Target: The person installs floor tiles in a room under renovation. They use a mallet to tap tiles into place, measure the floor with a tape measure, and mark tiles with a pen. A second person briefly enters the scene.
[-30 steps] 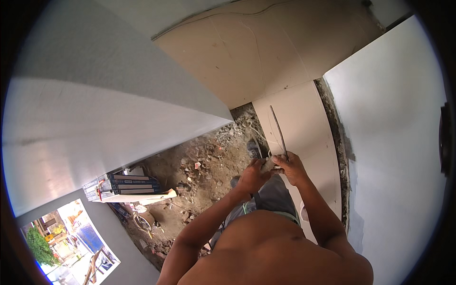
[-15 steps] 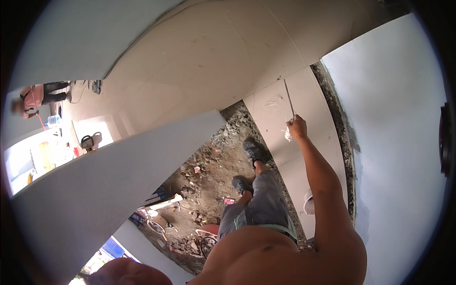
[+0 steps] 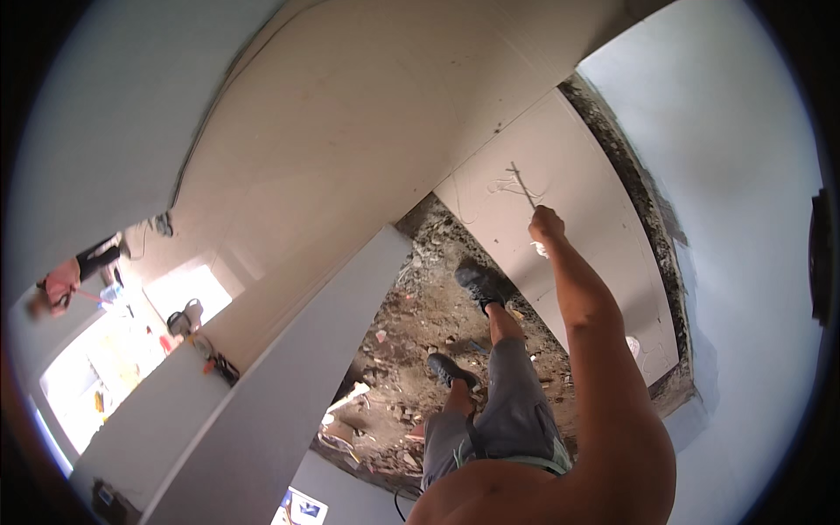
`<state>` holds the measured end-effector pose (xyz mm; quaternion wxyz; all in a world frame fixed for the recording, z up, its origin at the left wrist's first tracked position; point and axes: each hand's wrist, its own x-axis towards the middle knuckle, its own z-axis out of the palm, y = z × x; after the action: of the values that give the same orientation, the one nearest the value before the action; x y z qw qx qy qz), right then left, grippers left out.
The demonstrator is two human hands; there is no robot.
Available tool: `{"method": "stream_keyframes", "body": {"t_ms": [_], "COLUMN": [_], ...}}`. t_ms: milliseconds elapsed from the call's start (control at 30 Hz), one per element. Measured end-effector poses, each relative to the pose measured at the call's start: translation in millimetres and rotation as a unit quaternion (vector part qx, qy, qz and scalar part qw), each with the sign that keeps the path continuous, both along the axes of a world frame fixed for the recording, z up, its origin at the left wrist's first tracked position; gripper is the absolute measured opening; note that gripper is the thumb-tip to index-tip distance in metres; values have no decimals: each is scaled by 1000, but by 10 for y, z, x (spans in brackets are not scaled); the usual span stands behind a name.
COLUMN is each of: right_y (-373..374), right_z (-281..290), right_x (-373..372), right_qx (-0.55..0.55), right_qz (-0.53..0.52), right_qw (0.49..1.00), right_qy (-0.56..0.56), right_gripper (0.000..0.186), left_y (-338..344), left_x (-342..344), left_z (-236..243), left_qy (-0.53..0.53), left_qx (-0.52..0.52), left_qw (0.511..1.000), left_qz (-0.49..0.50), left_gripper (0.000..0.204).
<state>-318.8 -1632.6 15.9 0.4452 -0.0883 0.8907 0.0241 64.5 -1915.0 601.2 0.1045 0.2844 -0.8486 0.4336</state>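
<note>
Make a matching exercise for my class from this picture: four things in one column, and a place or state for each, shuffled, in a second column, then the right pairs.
Things:
1. right hand
2. thin tool
3. dark shoes
4. white board

Places or states:
A. standing on rubble-strewn ground
B. closed in a grip around a thin tool
C. leaning beside the rubble, with scratch marks on it
D. tip laid against the board's face

Pairs: 1-B, 2-D, 3-A, 4-C
</note>
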Motion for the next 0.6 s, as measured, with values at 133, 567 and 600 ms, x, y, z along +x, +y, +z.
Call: {"method": "stream_keyframes", "body": {"t_ms": [133, 567, 600], "right_y": [-115, -1640, -1737], "right_z": [-219, -1094, -1214], "right_x": [-38, 42, -24], "right_qx": [19, -101, -115], "right_qz": [28, -2, -19], "right_qw": [998, 993, 992], "right_qy": [-49, -56, -41], "right_gripper": [25, 26, 25], "left_y": [-153, -418, -460], "left_x": [-215, -423, -418], "left_z": [-257, -519, -526], "left_qy": [9, -2, -3], "left_qx": [9, 12, 15], "left_qw": [999, 997, 996], "left_qz": [-34, -80, -83], "left_gripper": [20, 20, 20]}}
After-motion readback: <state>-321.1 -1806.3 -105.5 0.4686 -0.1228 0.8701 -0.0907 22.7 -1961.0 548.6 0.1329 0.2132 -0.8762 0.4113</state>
